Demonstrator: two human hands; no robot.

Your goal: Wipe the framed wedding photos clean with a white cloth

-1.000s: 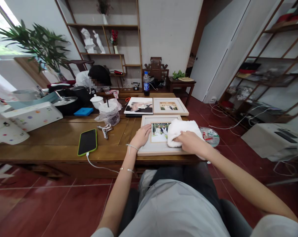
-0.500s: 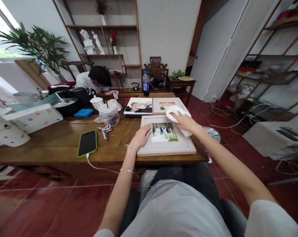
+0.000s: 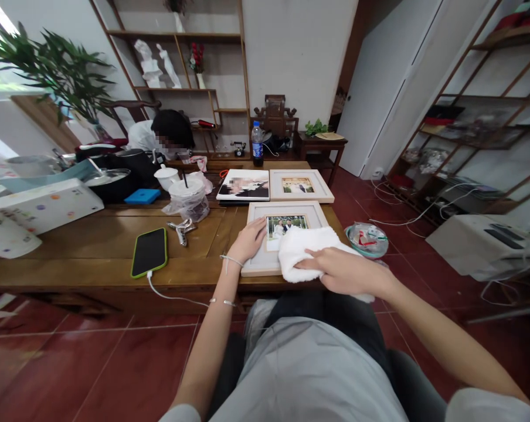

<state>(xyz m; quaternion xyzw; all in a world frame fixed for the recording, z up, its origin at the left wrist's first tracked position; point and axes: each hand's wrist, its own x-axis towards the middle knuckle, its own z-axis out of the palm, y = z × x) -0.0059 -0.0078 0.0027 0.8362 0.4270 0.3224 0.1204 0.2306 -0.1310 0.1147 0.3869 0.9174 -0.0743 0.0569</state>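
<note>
A pale wooden photo frame lies flat at the near edge of the wooden table, right in front of me. My left hand rests flat on its left side, fingers stretched out and holding it steady. My right hand presses a folded white cloth onto the frame's near right part, fingers spread over the cloth. The cloth covers the lower right of the photo.
Two more framed pictures lie behind it. A green-cased phone on a cable, a metal clip, a bagged drink cup and a bottle are on the table. A person sits at the far left. A round dish sits at the right.
My right hand drew the cloth from the frame's far right corner back toward me over its near right side. My left hand stayed on the frame's left edge.
</note>
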